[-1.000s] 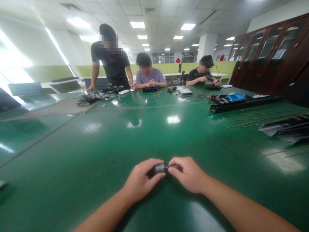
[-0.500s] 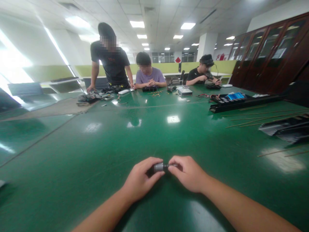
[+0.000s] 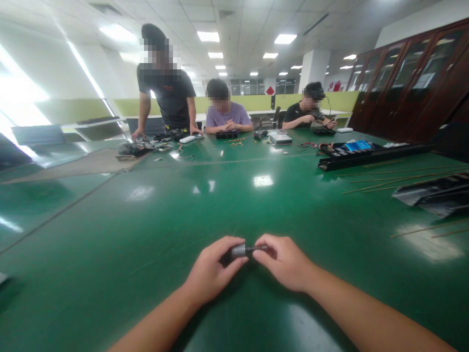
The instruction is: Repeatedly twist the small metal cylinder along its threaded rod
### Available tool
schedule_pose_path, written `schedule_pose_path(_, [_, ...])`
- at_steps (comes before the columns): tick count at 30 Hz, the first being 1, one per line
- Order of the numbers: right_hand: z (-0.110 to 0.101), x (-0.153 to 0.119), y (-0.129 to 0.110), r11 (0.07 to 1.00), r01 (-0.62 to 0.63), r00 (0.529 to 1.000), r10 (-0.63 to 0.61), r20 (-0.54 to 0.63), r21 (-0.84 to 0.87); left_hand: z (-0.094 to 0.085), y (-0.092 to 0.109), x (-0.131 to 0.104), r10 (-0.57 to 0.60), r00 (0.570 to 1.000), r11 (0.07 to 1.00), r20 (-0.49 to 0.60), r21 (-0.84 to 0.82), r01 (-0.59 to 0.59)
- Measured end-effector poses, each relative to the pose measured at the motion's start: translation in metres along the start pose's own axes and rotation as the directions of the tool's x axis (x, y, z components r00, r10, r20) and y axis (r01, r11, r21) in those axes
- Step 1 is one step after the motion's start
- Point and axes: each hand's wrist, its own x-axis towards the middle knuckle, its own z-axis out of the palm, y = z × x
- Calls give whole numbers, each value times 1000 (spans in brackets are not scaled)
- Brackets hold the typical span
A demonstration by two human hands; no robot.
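Near the front of the green table, my left hand (image 3: 214, 269) grips a short grey cylinder (image 3: 239, 251) between thumb and fingers. A thin dark shaft (image 3: 250, 249) runs from the cylinder's right end towards my right hand (image 3: 284, 261), whose thumb and forefinger are closed on it. The cylinder lies roughly level, and its left end is hidden by my left hand. Whether the shaft and the cylinder are one piece cannot be made out.
Across the green table (image 3: 234, 205), a pile of parts (image 3: 141, 145) lies before a standing person (image 3: 168, 98). Two more people sit further right. At right are a long black channel (image 3: 373, 155), thin rods (image 3: 384, 185) and dark metal profiles (image 3: 432, 195).
Both hands have shifted slightly left with the cylinder and shaft. A little more of the shaft shows near my right fingertips. The standing person's head has risen and one arm has moved in.
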Motion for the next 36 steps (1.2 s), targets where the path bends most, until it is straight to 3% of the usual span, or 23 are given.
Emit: schedule_pose_path(36, [3,1,1,1000,-28,998,28,-53,1,-2,-1,0,20,999,999,-45,36,-18])
